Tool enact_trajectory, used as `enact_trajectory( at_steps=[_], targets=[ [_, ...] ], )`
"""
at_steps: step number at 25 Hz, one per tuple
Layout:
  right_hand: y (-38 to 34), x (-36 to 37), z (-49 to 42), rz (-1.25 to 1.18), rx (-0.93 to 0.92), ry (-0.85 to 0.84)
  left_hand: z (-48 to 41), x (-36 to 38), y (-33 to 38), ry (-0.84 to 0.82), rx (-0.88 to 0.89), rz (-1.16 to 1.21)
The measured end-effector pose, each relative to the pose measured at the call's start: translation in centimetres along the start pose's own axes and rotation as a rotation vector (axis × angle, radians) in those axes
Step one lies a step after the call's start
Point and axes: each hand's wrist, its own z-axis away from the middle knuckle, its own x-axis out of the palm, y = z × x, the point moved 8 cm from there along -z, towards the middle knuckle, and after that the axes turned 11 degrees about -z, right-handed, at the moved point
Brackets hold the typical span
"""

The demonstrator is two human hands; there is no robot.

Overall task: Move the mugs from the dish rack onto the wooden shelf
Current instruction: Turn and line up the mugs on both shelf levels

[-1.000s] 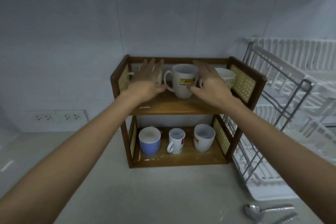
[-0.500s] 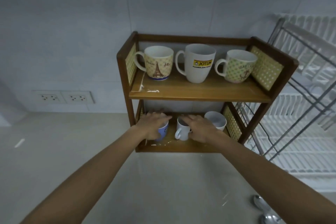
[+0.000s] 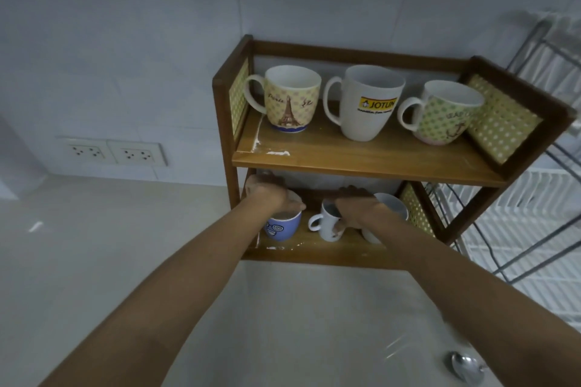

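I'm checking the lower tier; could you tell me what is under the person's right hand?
The right hand lies over a small white mug; its handle and lower body show, its mouth mostly covered.

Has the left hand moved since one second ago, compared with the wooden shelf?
Yes. The left hand went down from the top board of the wooden shelf to the lower level, over the blue mug.

upper board (image 3: 361, 163) low over three lower mugs, open counter (image 3: 298, 308) in front
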Motion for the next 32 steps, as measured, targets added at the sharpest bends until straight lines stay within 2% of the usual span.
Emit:
enact_trajectory(
  at_steps=[3,5,7,9,13,17,20,23,29,32],
  targets=[
    [0.2,0.1,-0.1,-0.018,-0.012,0.016,0.4,-0.2,0.3,-0.123,0.286,-0.005],
    [0.1,0.2,-0.3,0.003,-0.012,0.004,0.5,0.0,0.2,-0.059,0.339,-0.012],
    [0.1,0.1,-0.4,0.003,0.016,0.017,0.6,-0.3,0.3,0.090,0.301,-0.041],
    [0.4,-0.1,-0.3,-0.042,0.066,0.030,0.5,0.0,0.5,0.173,0.229,-0.055],
    [0.6,-0.2,-0.1,-0.060,0.078,0.025,0.0,0.2,0.7,0.179,0.141,0.021],
    [3.0,-0.1,0.9,-0.079,0.133,-0.095,-0.1,0.4,0.9,0.144,0.121,-0.023],
    [7.4,0.3,2.2,-0.065,0.279,-0.171,0.3,-0.4,3.3,0.240,0.193,0.053],
    [8.9,1.4,2.9,-0.168,0.258,-0.224,0.8,-2.2,7.3,0.369,0.322,0.151],
    [9.0,1.5,3.9,-0.278,0.041,-0.153,0.3,-2.4,10.3,0.319,0.318,0.083],
    [10.4,0.9,3.8,-0.458,0.189,-0.036,0.3,-2.5,10.4,0.337,0.315,0.098]
  ],
)
